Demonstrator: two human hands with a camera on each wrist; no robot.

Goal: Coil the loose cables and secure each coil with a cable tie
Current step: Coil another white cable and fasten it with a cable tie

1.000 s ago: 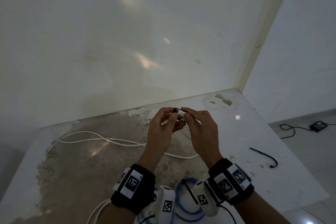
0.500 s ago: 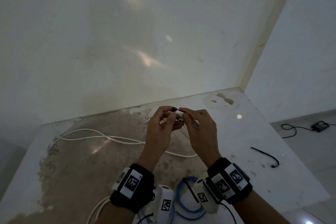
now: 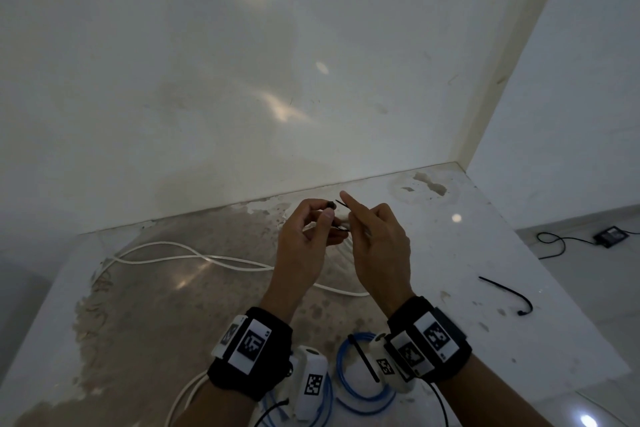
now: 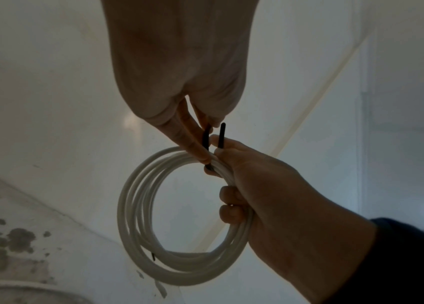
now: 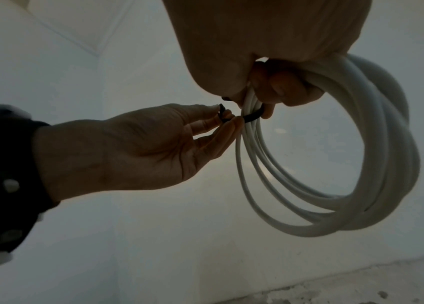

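Observation:
My right hand (image 3: pixel 375 239) holds a coil of white cable (image 4: pixel 138 205) up above the table, its lower fingers curled round the bundled turns (image 5: pixel 387 164). A black cable tie (image 5: pixel 251 118) loops around the bundle just under those fingers. My left hand (image 3: pixel 320 218) pinches one end of the tie (image 4: pixel 207 134) between thumb and fingertips. The tie's other end (image 4: pixel 222 134) sticks out past my right index finger, which points up and away in the head view. The coil itself is hidden behind both hands in the head view.
A loose white cable (image 3: pixel 194 255) snakes over the stained table (image 3: pixel 138 322). A blue coil (image 3: pixel 363 395) crossed by a black tie lies near my wrists. A spare black tie (image 3: pixel 509 291) lies at the right, near the table's edge. A black adapter (image 3: pixel 611 236) lies on the floor.
Both hands stay at the same spot above the table. My right index finger has straightened and now points up beside the tie's end.

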